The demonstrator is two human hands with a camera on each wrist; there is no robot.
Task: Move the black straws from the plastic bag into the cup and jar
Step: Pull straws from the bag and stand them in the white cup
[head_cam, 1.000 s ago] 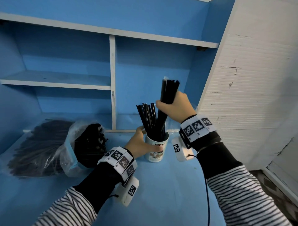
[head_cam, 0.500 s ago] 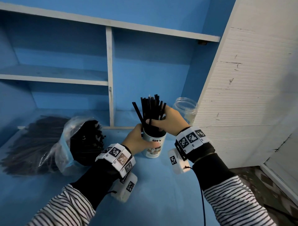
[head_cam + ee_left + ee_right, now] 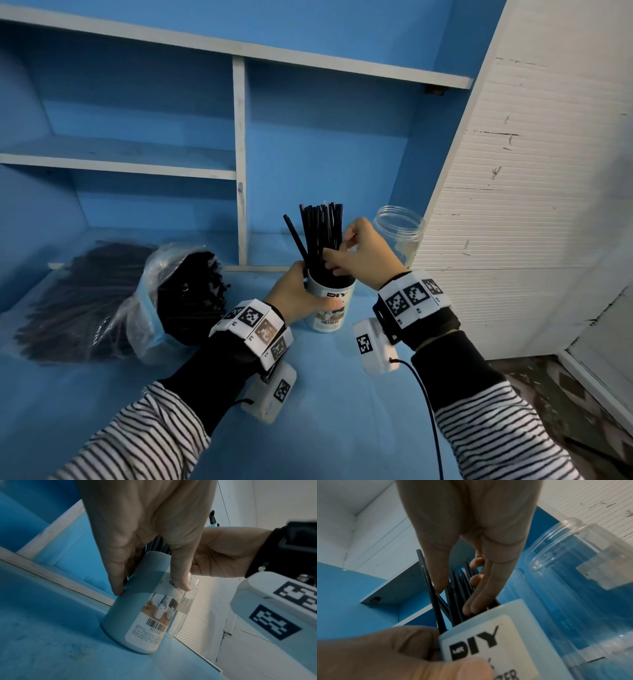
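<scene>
A white cup [image 3: 330, 310] labelled DIY stands on the blue surface, full of upright black straws [image 3: 320, 233]. My left hand [image 3: 308, 291] grips the cup's side, thumb on the label. In the right wrist view the straw bundle [image 3: 458, 588] lies between the thumb and fingers of my right hand [image 3: 453, 599], just above the rim of the cup [image 3: 488, 635]. One straw leans out to the left. A clear, empty jar [image 3: 399, 233] stands right behind the cup. The plastic bag [image 3: 150, 294] of black straws lies on its side at the left.
Blue shelving [image 3: 239, 154] with white edges rises behind the cup. A white ribbed panel [image 3: 531, 205] closes the right side, close to the jar. The blue surface [image 3: 325, 411] runs forward to my arms, and its right edge drops to a patterned floor.
My right hand has lowered the straw bundle into the cup and slid down to just above the rim. The jar behind it has come into view. My left hand kept hold of the cup.
</scene>
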